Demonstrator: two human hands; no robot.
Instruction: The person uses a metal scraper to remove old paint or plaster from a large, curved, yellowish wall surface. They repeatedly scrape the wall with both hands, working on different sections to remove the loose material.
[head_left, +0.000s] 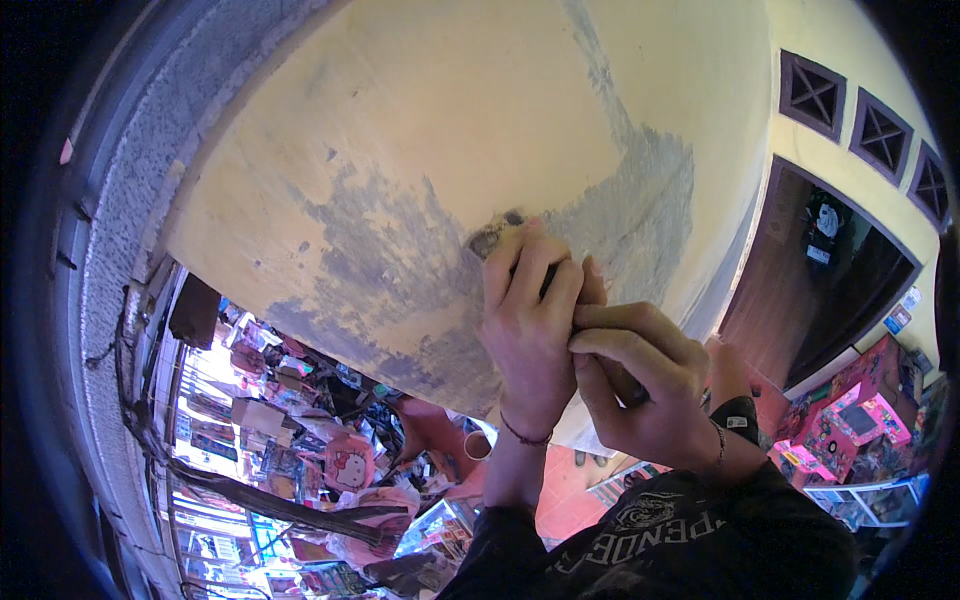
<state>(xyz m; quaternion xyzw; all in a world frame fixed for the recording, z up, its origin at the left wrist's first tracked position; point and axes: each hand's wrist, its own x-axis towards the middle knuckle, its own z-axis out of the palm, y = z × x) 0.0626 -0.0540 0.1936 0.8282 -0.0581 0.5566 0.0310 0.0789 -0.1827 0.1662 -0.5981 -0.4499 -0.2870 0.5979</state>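
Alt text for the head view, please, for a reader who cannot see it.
Two bare hands, the left hand and the right hand, are raised together against a yellow wall with grey worn patches, beside a small dark hole. Below hangs colourful shop merchandise.

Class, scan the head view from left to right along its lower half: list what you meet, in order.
Shelves of hanging goods → pink round bag → left hand → right hand → pink boxes.
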